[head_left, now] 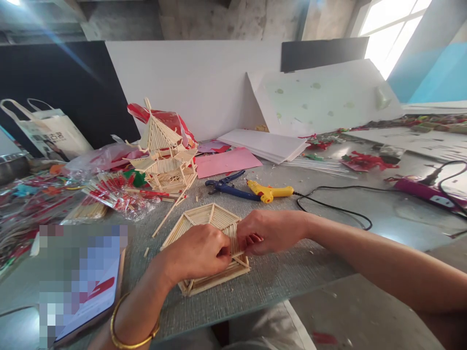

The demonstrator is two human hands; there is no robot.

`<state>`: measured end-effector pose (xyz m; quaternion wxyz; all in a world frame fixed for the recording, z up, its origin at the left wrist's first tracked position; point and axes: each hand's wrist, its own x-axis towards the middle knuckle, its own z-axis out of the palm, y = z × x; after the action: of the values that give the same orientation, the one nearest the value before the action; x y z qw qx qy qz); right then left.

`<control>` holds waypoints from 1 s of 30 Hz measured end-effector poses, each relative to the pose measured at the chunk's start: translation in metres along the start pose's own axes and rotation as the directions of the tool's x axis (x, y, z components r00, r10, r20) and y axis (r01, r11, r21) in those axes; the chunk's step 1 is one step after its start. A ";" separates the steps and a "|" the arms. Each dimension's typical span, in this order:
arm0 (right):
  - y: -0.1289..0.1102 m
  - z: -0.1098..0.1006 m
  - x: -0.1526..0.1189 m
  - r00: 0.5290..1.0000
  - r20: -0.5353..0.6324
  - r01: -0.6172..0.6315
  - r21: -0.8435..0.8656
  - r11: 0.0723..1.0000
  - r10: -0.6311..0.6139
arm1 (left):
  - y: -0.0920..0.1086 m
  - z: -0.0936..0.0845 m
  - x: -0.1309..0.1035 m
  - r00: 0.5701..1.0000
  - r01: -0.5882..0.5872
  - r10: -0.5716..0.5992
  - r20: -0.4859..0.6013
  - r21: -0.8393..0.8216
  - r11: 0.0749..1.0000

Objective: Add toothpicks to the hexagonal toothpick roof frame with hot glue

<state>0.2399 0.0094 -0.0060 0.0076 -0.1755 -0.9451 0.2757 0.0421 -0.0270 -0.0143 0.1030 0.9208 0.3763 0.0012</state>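
Note:
A flat, many-sided panel of thin wooden sticks [195, 214] lies on the table in front of me, with ribs running in from its corners and rows of sticks between them. My left hand [202, 250] is closed over its middle, fingers curled down. From the right, my right hand [268, 232] meets it at the panel's right side, its fingers pinched. A short wooden stick [238, 254] shows between the fingertips of both hands, low over the panel. The fingertips themselves are partly hidden, and so is the panel's centre.
Beyond the panel lie blue-handled pliers [233, 189] and a yellow glue gun [272, 191], its cord running to a purple power strip [419, 189]. A stick-built pavilion [162, 155] stands behind. At left are bagged sticks [116, 194] and a tablet [91, 291].

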 end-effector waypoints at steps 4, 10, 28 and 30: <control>0.000 -0.001 0.000 1.000 -0.006 0.002 -0.023 1.000 -0.002 | 0.001 -0.001 0.001 1.000 0.003 -0.004 -0.011 -0.022 1.000; -0.001 -0.001 -0.001 1.000 -0.013 -0.008 -0.025 1.000 0.007 | 0.001 -0.001 0.000 1.000 0.010 -0.011 -0.020 -0.051 0.999; -0.001 0.001 -0.002 0.992 -0.121 0.038 -0.038 0.999 -0.043 | -0.001 0.000 0.000 0.997 0.010 -0.020 -0.073 -0.132 0.991; -0.001 0.000 -0.002 0.991 -0.125 0.039 -0.039 0.998 -0.044 | -0.001 -0.001 0.000 0.997 0.011 -0.021 -0.072 -0.138 0.990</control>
<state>0.2416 0.0080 -0.0059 0.0698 -0.1730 -0.9510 0.2466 0.0417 -0.0259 -0.0135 0.1524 0.9078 0.3860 0.0600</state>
